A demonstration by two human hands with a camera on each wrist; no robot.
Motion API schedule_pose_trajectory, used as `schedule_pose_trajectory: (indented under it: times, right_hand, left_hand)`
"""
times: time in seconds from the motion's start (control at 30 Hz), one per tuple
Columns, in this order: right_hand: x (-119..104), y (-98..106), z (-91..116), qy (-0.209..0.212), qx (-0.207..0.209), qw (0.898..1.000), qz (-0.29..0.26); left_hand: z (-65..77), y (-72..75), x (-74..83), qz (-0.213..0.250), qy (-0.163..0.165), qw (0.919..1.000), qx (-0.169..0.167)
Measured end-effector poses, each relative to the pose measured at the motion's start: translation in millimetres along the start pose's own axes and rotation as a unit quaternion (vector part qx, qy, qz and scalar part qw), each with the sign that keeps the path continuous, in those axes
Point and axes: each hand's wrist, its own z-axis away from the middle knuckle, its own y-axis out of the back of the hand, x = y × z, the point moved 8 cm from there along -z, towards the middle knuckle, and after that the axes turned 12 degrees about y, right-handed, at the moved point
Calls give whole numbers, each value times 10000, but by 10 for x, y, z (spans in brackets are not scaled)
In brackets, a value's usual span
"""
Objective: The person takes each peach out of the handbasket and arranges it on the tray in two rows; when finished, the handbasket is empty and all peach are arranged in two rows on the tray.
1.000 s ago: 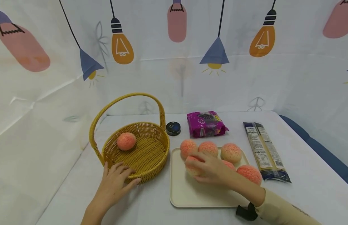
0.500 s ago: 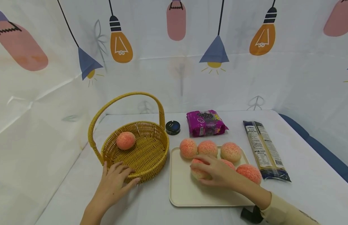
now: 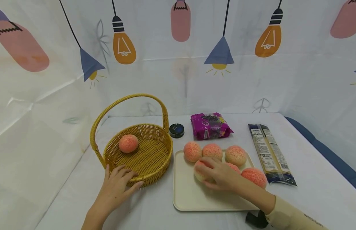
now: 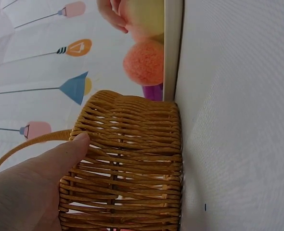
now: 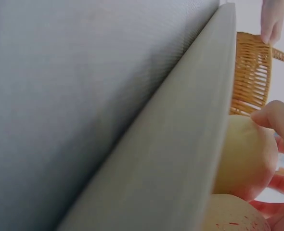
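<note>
On the near rim of a yellow wicker basket (image 3: 150, 153) rests my left hand (image 3: 116, 187), its fingers over the edge and its thumb against the outer wall. One coral-pink peach (image 3: 128, 143) lies inside at the basket's left. My right hand (image 3: 221, 175) holds another peach (image 3: 199, 173) at the middle of a cream tray (image 3: 195, 201), thumb on its near side and fingers over the top. The right wrist view shows that peach's pale yellow side (image 5: 243, 159). Several more peaches stand on the tray, three along the back; one (image 3: 233, 167) is partly hidden by my right hand.
A round black tin (image 3: 176, 130) stands right of the basket. Behind the tray lies a purple packet (image 3: 210, 126), and a long clear-and-navy packet (image 3: 272, 155) lies to its right. A patterned white curtain (image 3: 155, 76) closes off the back.
My right hand and the peach it holds have shifted slightly right and nearer on the tray, mostly in the first half second. My left hand and the basket stay put.
</note>
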Motion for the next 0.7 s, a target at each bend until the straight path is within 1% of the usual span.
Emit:
schedule_pose_trajectory:
  times: [0.23, 0.33, 0.43, 0.57, 0.7]
  right_hand:
    - [-40, -12, -11, -47, -172, 9997, 137]
    - [-58, -20, -20, -50, -259, 9996, 104]
    - [-76, -1, -54, 1, -250, 9997, 23]
    - [-94, 72, -163, 65, -164, 9998, -87]
    - [-114, 120, -323, 69, -261, 9995, -184]
  left_hand:
    - [0, -1, -4, 50, 14, 10000, -24]
    - [2, 2, -6, 43, 27, 10000, -32]
    - [3, 4, -2, 15, 41, 10000, -17]
    - [4, 3, 2, -49, 85, 10000, -2]
    - [7, 0, 4, -65, 104, 9999, -17]
